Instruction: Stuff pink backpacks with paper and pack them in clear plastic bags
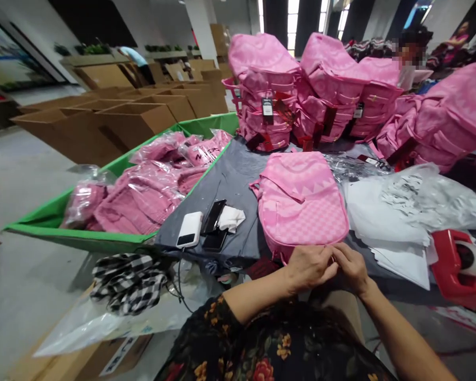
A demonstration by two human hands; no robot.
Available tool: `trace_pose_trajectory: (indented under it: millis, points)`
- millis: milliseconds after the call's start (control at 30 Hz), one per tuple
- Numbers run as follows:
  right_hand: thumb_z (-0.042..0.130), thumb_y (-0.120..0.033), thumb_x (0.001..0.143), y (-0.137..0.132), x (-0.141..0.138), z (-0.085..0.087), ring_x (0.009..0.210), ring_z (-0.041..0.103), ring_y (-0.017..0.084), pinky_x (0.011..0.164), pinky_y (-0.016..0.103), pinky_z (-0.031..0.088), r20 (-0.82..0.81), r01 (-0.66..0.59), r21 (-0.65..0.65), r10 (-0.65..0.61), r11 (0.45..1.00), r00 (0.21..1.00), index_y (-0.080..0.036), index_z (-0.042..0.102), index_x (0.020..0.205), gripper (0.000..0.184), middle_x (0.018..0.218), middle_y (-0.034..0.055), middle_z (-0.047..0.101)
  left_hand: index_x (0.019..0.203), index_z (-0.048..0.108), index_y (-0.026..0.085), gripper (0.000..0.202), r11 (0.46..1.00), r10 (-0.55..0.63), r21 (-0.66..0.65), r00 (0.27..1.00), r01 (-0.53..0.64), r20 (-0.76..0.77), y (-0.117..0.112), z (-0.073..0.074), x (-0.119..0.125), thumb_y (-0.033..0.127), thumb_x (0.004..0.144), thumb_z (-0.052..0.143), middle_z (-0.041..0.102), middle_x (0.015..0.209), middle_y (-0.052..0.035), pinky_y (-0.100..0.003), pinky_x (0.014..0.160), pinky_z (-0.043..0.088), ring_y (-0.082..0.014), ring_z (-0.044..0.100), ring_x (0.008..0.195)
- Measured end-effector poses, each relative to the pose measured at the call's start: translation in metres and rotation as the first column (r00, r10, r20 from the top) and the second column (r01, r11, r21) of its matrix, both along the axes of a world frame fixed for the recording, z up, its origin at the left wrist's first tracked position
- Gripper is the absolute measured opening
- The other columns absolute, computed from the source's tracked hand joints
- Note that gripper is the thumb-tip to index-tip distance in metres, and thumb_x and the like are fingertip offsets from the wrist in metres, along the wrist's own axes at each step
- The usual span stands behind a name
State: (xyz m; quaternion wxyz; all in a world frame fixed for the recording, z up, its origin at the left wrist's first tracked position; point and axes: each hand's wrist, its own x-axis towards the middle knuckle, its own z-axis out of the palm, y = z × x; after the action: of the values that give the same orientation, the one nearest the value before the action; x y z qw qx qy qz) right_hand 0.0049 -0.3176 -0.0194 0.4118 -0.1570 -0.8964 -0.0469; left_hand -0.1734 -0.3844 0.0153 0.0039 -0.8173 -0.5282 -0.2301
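A pink backpack point(303, 203) with a checked and zigzag pattern lies flat on the grey-covered table point(238, 174) in front of me. Just at its near edge, my left hand point(311, 269) and my right hand point(353, 269) meet, fingers bent and pinched together. Whatever is between the fingertips is too small and hidden to make out. To the right of the backpack lies a stack of white sheets point(400, 254), with a clear plastic bag point(424, 193) of small pale pieces on top.
Tagged pink backpacks point(267, 100) stand in rows at the back. On the left, a green-sided bin point(83, 241) holds bagged pink backpacks. A power bank point(189, 228), phones and a tissue lie left; a red tape dispenser point(448, 270) right. Cardboard boxes point(138, 119) and other people are beyond.
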Motion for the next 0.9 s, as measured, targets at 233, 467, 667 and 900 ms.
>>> trace_pose_trajectory:
  millis: [233,467,667,900]
  points:
    - [0.065,-0.026,0.096,-0.027,0.002,-0.023,0.07,0.067,0.015,0.065,0.027,0.058,-0.411,0.154,-0.517,-0.401,0.842,0.819,-0.024,0.077,0.098,0.013,0.081,0.0028,0.072,0.094,0.061,0.017,0.011,0.978,-0.15,-0.196,0.897,0.073,-0.417,0.025,0.01,-0.044,0.022,0.099,0.053,0.063,0.085,-0.0088,-0.034,0.068,0.044,-0.0229,0.061,0.08]
    - [0.07,-0.058,0.083,0.095,0.009,-0.012,0.073,0.061,0.016,0.064,0.028,0.05,-0.419,0.154,-0.727,-0.61,0.67,0.673,-0.019,0.071,0.074,0.04,0.075,0.0033,0.068,0.094,0.06,0.018,0.012,0.96,-0.279,-0.155,0.849,0.234,-0.448,-0.02,-0.015,-0.036,0.011,0.097,0.05,0.059,0.081,-0.0073,-0.033,0.061,0.038,-0.0224,0.057,0.075]
    - [0.069,-0.054,0.083,0.127,-0.005,0.007,0.066,0.052,0.015,0.065,0.03,0.048,-0.253,0.24,-0.766,-0.623,0.596,0.74,-0.017,0.066,0.095,0.039,0.084,0.0043,0.065,0.098,0.061,0.019,0.022,0.983,-0.069,-0.178,0.995,0.055,-0.072,-0.002,0.015,-0.096,0.032,0.104,0.044,0.062,0.089,-0.0053,-0.031,0.076,0.043,-0.0191,0.057,0.084]
    - [0.066,-0.028,0.093,-0.028,-0.022,0.017,0.088,0.063,0.02,0.082,0.036,0.045,-0.115,0.139,-0.183,-0.162,0.973,0.98,-0.024,0.065,0.113,0.02,0.096,0.0053,0.069,0.123,0.055,0.017,0.045,0.855,0.089,-0.505,0.993,-0.119,-0.083,0.043,0.03,-0.174,0.04,0.087,0.066,0.061,0.112,-0.007,-0.038,0.096,0.045,-0.0238,0.054,0.104]
